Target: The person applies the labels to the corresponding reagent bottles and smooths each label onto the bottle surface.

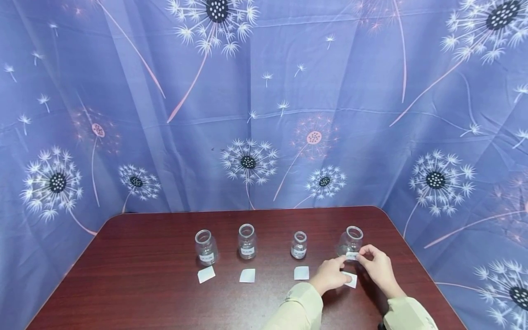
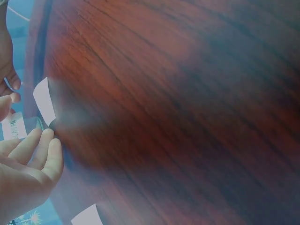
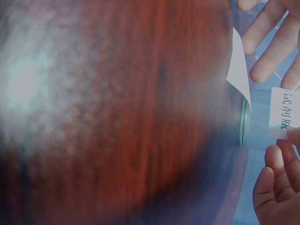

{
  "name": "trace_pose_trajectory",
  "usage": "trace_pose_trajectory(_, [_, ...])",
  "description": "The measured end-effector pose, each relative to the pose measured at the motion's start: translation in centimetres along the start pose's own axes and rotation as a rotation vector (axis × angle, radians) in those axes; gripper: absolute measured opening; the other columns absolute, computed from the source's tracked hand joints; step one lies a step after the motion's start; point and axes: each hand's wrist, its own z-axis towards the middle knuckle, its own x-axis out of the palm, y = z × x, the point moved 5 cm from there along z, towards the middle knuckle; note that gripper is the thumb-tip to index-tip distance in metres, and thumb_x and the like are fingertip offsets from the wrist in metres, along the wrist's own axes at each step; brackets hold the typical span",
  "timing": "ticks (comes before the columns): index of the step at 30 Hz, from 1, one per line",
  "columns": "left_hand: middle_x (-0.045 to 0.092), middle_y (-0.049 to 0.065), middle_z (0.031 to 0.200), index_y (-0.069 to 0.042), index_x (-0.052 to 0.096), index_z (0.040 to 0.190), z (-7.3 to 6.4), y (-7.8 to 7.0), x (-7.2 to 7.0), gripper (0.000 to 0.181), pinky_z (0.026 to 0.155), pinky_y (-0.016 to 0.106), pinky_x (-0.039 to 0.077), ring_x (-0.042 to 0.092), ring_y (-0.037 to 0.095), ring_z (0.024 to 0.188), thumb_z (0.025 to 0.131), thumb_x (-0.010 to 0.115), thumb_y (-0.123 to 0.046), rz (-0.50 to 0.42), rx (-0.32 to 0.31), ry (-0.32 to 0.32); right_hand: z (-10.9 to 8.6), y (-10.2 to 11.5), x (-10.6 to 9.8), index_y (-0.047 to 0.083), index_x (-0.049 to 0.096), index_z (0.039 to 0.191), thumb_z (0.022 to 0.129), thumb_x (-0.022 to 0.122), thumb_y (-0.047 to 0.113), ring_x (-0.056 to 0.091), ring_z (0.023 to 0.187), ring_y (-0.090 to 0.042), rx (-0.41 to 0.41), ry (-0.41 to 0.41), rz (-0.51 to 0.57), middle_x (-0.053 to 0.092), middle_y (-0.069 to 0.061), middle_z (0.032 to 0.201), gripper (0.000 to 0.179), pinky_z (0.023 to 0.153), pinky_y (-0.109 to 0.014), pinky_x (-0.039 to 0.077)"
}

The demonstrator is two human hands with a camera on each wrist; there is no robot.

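Note:
At the right end of the table stands a clear glass jar (image 1: 354, 233). A white label (image 3: 283, 110) with handwritten characters lies against its lower front. My right hand (image 1: 377, 268) pinches the label's right side, thumb over its face. My left hand (image 1: 330, 275) is at the label's left side, its fingers extended, as the right wrist view shows best. A white paper square (image 1: 351, 280) lies in front of the jar, partly hidden by the left hand.
To the left stand three more labelled glass jars: a small jar (image 1: 299, 245), a taller jar (image 1: 247, 240) and a wide jar (image 1: 205, 245). White paper squares (image 1: 247, 275) lie before them on the reddish-brown table (image 1: 144, 284). A blue dandelion curtain (image 1: 247, 114) hangs behind.

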Motion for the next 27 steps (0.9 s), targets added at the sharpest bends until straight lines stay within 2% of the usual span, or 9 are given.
trace_pose_trajectory(6, [0.067, -0.006, 0.097, -0.019, 0.051, 0.123, 0.02, -0.05, -0.04, 0.058, 0.077, 0.02, 0.044, 0.06, 0.009, 0.094, 0.067, 0.066, -0.027, 0.022, 0.001, 0.01, -0.1, -0.15, -0.16, 0.007, 0.06, 0.074, 0.069, 0.068, 0.005, 0.046, 0.06, 0.009, 0.014, -0.014, -0.001, 0.066, -0.007, 0.072, 0.009, 0.057, -0.018, 0.038])
trace_pose_trajectory(13, [0.067, -0.007, 0.098, -0.02, 0.048, 0.125, -0.04, -0.11, -0.11, 0.061, 0.078, 0.02, 0.044, 0.06, 0.008, 0.095, 0.068, 0.065, -0.028, 0.034, -0.011, 0.024, -0.32, -0.24, -0.22, 0.003, 0.062, 0.081, 0.072, 0.067, 0.007, 0.046, 0.059, 0.008, 0.07, 0.014, 0.027, 0.066, -0.012, 0.077, 0.011, 0.055, -0.018, 0.038])
trace_pose_trajectory(18, [0.066, -0.009, 0.098, -0.021, 0.046, 0.128, 0.01, 0.08, -0.05, 0.063, 0.078, 0.021, 0.044, 0.06, 0.008, 0.095, 0.068, 0.066, -0.029, 0.051, -0.024, 0.023, -0.53, -0.41, -0.12, 0.0, 0.06, 0.088, 0.074, 0.064, 0.004, 0.049, 0.059, 0.008, 0.112, 0.043, 0.083, 0.066, -0.016, 0.079, 0.016, 0.053, -0.018, 0.041])
trace_pose_trajectory(24, [0.066, -0.01, 0.099, -0.021, 0.044, 0.13, 0.03, 0.25, 0.02, 0.066, 0.08, 0.021, 0.044, 0.059, 0.008, 0.096, 0.068, 0.066, -0.03, 0.047, -0.032, 0.022, -0.69, -0.42, -0.03, -0.003, 0.057, 0.097, 0.077, 0.061, 0.004, 0.054, 0.055, -0.003, 0.178, 0.096, 0.167, 0.065, -0.021, 0.087, 0.022, 0.05, -0.021, 0.044])
trace_pose_trajectory(27, [0.066, -0.009, 0.099, -0.02, 0.045, 0.128, 0.0, 0.35, -0.18, 0.064, 0.078, 0.021, 0.044, 0.06, 0.009, 0.094, 0.068, 0.066, -0.029, 0.037, -0.021, 0.005, -0.76, -0.38, -0.03, -0.005, 0.056, 0.1, 0.078, 0.06, 0.003, 0.056, 0.056, -0.002, 0.2, 0.111, 0.211, 0.065, -0.023, 0.089, 0.023, 0.051, -0.022, 0.045])
